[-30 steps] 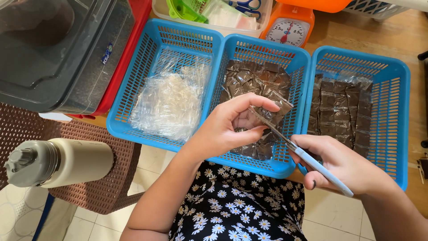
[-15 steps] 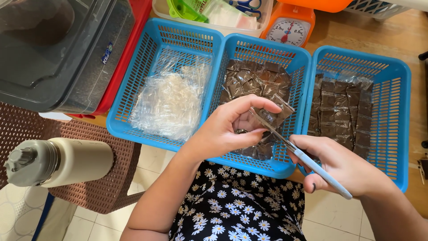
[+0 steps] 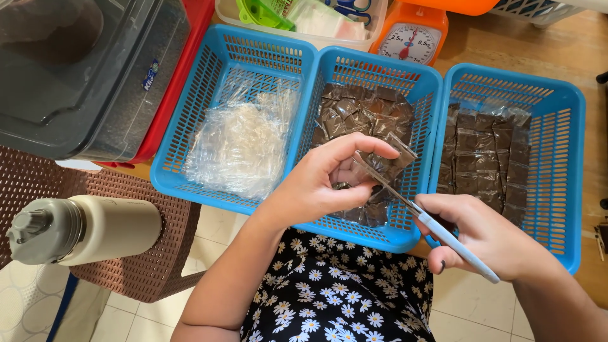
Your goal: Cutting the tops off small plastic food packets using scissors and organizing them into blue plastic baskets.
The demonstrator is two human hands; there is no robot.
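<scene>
My left hand (image 3: 323, 183) pinches a small clear packet with a dark brown piece (image 3: 386, 155) over the middle blue basket (image 3: 380, 79). My right hand (image 3: 487, 237) grips light blue-handled scissors (image 3: 437, 231), whose blades reach the packet's edge. The middle basket holds several wrapped brown pieces (image 3: 358, 111). The right blue basket (image 3: 560, 158) holds rows of dark brown squares (image 3: 484, 155). The left blue basket (image 3: 190, 126) holds a heap of clear plastic wrappers (image 3: 244, 139).
A beige flask (image 3: 85, 228) lies on a brown woven stool (image 3: 145, 272) at the left. A dark lidded box (image 3: 82, 69) sits on a red container behind it. An orange kitchen scale (image 3: 411, 38) and a white tray stand behind the baskets.
The hands have stayed over the middle basket; the scissors and the packet have shifted only slightly.
</scene>
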